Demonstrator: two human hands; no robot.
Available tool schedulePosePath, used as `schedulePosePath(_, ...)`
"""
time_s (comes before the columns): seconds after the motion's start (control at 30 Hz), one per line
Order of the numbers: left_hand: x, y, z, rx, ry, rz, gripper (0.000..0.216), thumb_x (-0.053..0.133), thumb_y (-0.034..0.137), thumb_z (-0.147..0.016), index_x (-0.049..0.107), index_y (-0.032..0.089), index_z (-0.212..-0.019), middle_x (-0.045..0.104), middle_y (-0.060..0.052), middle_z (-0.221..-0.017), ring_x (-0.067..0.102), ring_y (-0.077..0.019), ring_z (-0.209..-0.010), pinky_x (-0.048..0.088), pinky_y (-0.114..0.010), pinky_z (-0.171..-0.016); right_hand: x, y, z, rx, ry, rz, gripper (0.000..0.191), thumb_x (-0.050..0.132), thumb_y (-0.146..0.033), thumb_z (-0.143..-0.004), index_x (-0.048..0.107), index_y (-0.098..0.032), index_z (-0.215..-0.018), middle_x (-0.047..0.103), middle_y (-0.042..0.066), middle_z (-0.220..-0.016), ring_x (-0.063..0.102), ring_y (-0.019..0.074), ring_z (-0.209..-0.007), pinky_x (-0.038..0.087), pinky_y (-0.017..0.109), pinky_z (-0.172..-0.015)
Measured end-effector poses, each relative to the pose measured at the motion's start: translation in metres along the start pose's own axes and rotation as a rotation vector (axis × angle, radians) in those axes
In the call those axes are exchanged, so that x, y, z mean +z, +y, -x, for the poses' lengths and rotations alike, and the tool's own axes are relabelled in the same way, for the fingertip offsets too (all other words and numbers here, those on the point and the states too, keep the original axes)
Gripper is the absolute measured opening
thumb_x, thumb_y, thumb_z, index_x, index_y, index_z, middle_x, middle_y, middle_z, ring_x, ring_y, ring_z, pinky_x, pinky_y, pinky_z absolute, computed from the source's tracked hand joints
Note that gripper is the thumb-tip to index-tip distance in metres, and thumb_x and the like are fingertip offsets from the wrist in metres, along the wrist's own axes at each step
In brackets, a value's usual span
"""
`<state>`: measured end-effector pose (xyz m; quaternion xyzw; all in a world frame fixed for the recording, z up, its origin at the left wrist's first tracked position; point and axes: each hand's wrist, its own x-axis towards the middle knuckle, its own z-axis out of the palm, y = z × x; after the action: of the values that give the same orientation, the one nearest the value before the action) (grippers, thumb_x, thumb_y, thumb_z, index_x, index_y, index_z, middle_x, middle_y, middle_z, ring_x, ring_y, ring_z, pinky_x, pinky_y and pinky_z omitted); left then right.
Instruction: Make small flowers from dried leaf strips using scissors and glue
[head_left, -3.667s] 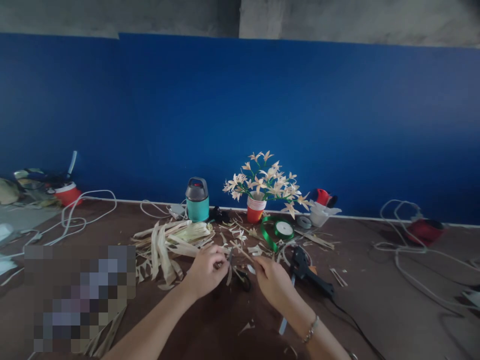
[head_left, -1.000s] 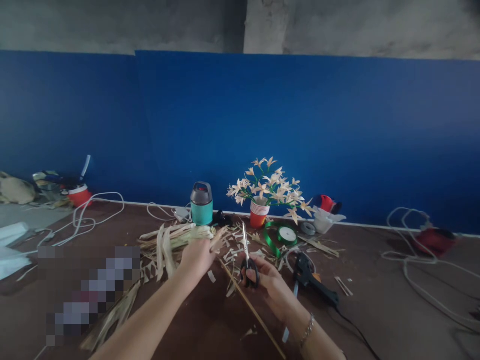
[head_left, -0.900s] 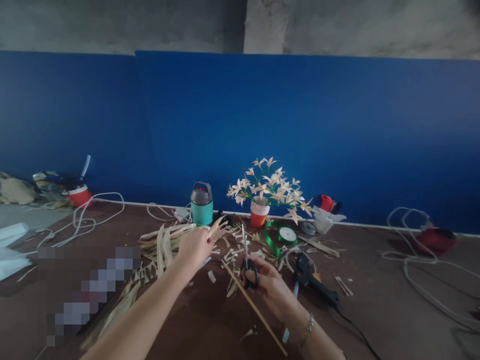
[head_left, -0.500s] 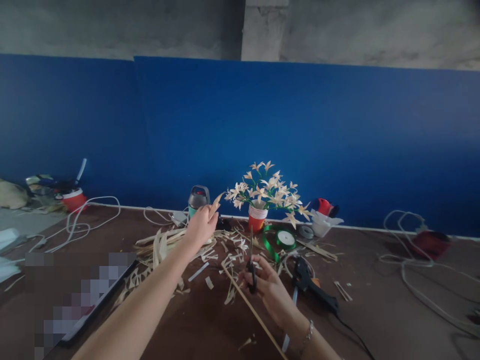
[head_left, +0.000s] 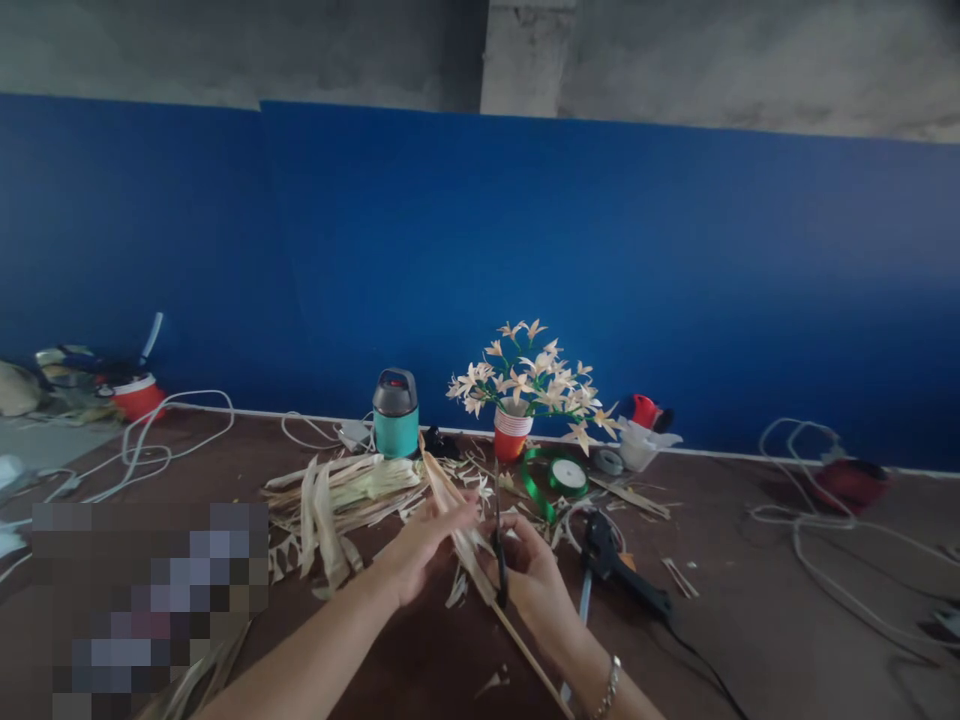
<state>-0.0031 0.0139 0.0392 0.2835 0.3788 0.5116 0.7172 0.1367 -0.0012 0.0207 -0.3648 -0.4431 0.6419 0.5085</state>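
Observation:
A pale dried husk, long and pointed, slants between my two hands. My left hand grips it from the left side, its outstretched thumb or finger lying across the husk. In my right hand are black-handled scissors, blades pointing up and away beside the husk. A thin straw-coloured strip runs from below the husk toward the near edge; where it meets the husk is partly hidden by my right hand. Behind my hands, pale husk flowers on green stems stand in a red and white paper cup.
Dried husks are piled left of my hands. A teal jar stands behind them. Green ribbon, a black glue gun and its cable lie to the right. White cables trail at far right, and a blue panel rises behind.
My left hand has come down and toward me from in front of the teal jar, bringing the husk beside the scissors. The jar now shows fully. My right hand stays nearly in place.

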Motion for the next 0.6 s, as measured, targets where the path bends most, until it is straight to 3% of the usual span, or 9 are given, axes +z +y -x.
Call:
schedulePosePath(0.17,-0.014,-0.009,0.007,0.075,-0.065,-0.144,0.021,0.074,0.020,-0.060,0.068,0.012,-0.079,0.071,-0.007,-0.077,0.064,-0.0202,-0.073,0.047,-0.031,-0.074,-0.006,0.000,-0.005,-0.117,0.058,0.108,0.046,0.085,-0.030,-0.050,0.052,-0.020,-0.081,0.058,-0.005,-0.062,0.053,0.0110,-0.056,0.042,0.020,-0.051)
schedulePosePath(0.37,-0.022,-0.012,0.006,0.141,0.020,-0.254,0.023,0.073,0.028,-0.064,0.070,0.013,-0.081,0.071,-0.006,-0.077,0.063,-0.0184,-0.072,0.045,-0.027,-0.070,-0.009,-0.005,-0.007,-0.085,0.096,0.085,0.049,0.086,-0.029,-0.047,0.051,-0.020,-0.081,0.057,-0.006,-0.062,0.049,0.0092,-0.052,0.038,0.019,-0.048)
schedulePosePath(0.5,-0.028,-0.013,0.003,0.211,0.050,-0.209,0.025,0.075,0.029,-0.063,0.070,0.013,-0.081,0.072,-0.007,-0.079,0.063,-0.0199,-0.076,0.046,-0.029,-0.074,-0.010,-0.010,-0.006,-0.057,0.121,0.074,0.047,0.085,-0.031,-0.049,0.052,-0.021,-0.081,0.056,-0.006,-0.063,0.050,0.0099,-0.054,0.037,0.019,-0.049)
schedulePosePath(0.6,-0.031,-0.013,0.000,0.283,0.143,-0.170,0.025,0.076,0.029,-0.062,0.070,0.012,-0.079,0.071,-0.006,-0.075,0.064,-0.0201,-0.072,0.047,-0.029,-0.071,-0.009,-0.014,-0.004,-0.040,0.151,0.110,0.043,0.082,-0.034,-0.053,0.053,-0.022,-0.082,0.056,-0.006,-0.065,0.049,0.0103,-0.057,0.037,0.019,-0.050)
